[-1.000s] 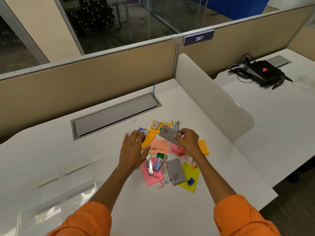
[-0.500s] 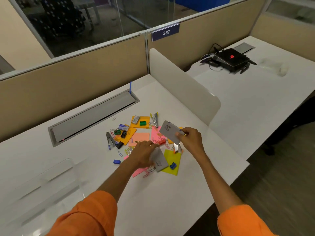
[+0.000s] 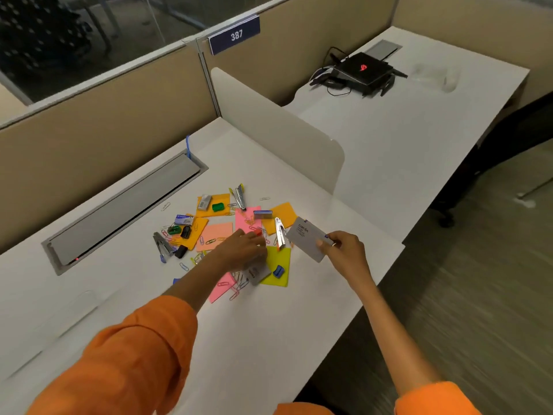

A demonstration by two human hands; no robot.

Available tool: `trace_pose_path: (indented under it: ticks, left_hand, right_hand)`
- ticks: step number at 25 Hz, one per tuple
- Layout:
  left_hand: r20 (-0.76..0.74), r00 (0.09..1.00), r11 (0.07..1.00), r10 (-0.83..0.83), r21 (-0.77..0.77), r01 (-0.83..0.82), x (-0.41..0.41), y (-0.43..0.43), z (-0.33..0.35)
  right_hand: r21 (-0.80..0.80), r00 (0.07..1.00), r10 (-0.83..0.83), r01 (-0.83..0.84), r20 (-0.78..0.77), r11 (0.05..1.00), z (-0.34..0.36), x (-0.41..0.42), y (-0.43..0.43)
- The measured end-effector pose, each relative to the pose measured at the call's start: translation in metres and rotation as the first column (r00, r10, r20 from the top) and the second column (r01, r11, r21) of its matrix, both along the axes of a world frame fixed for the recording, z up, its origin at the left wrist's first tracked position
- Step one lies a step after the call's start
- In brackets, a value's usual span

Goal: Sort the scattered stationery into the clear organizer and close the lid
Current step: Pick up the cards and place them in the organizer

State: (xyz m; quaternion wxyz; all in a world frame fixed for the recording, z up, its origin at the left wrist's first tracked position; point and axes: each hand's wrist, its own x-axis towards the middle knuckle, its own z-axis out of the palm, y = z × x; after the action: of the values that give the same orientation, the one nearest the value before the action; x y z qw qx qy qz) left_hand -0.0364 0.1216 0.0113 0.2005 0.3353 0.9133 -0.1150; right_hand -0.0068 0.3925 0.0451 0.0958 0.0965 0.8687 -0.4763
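Scattered stationery lies on the white desk [image 3: 269,330]: coloured sticky notes such as a yellow one [image 3: 279,259], paper clips, staple removers [image 3: 279,233], small binder clips and staple boxes [image 3: 184,219]. My right hand [image 3: 344,250] holds a grey card [image 3: 306,238] by its corner, raised just right of the pile. My left hand [image 3: 242,250] lies over the pile's middle, fingers on a second grey card [image 3: 257,272] that rests on the desk. The clear organizer [image 3: 45,333] shows only faintly at the lower left edge.
A grey cable tray lid [image 3: 119,205] is set into the desk behind the pile. A white divider panel [image 3: 275,130] stands to the right. The neighbouring desk carries a black device [image 3: 363,68] with cables. The desk's front edge drops to grey floor at the right.
My view has swung right, pushing the organizer almost out of frame. My right hand has carried its grey card rightward off the pile. My left hand has shifted onto the second grey card.
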Motion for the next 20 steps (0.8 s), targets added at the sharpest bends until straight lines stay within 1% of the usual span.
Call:
trace_pose_path:
  ticks: [5,8,10,13,17,20]
  left_hand:
    - [-0.008,0.997,0.993,-0.075,-0.091,0.074,-0.008,0.009,0.0]
    - [-0.035,0.996,0.994,-0.079,-0.08,0.076,-0.01,0.006,0.0]
    - [-0.005,1.0,0.999,-0.001,-0.039,0.001,-0.011,0.001,0.003]
    - [0.078,0.983,0.984,0.168,0.046,-0.172,-0.011,-0.009,0.012]
    - [0.113,0.946,0.918,0.305,0.228,-0.324,-0.005,-0.025,0.032]
    - [0.141,0.903,0.853,0.405,0.298,-0.429,0.01,-0.049,0.048]
  right_hand:
    - [-0.016,0.999,-0.02,0.021,0.043,1.0,-0.008,0.012,0.014]
    - [-0.021,0.999,-0.018,0.019,0.043,1.0,-0.01,0.014,0.014]
    - [-0.017,0.999,-0.009,0.01,0.037,1.0,-0.01,0.014,0.012]
    - [-0.028,1.0,0.007,-0.006,0.027,1.0,-0.008,0.011,0.006]
    - [-0.036,0.999,0.052,-0.052,0.012,0.998,-0.003,0.005,-0.013]
    - [-0.025,0.994,0.106,-0.106,-0.012,0.994,0.004,-0.001,-0.037]
